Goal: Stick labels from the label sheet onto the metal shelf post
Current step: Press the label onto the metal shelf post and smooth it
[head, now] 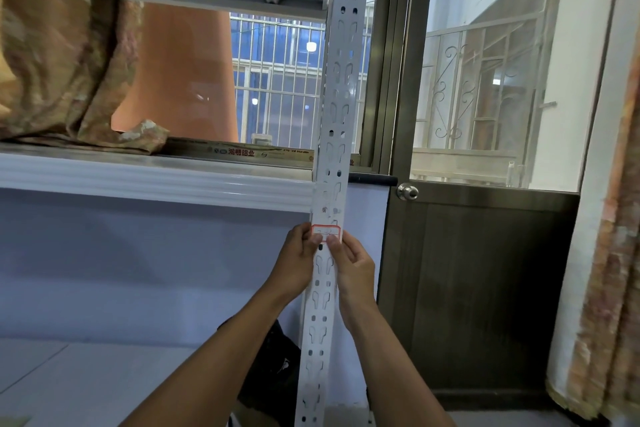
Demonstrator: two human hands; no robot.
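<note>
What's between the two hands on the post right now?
In the head view, the red-bordered label lies on the post between the left hand and right hand, both thumbs on it.

White shelf (156, 180): crumpled brown cloth (62, 73) left, flat printed carton (239, 151) right.

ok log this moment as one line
stage: applying label | label: red-bordered, on metal shelf post | left hand: thumb presses label's left end | right hand: thumb presses its lower right
</note>
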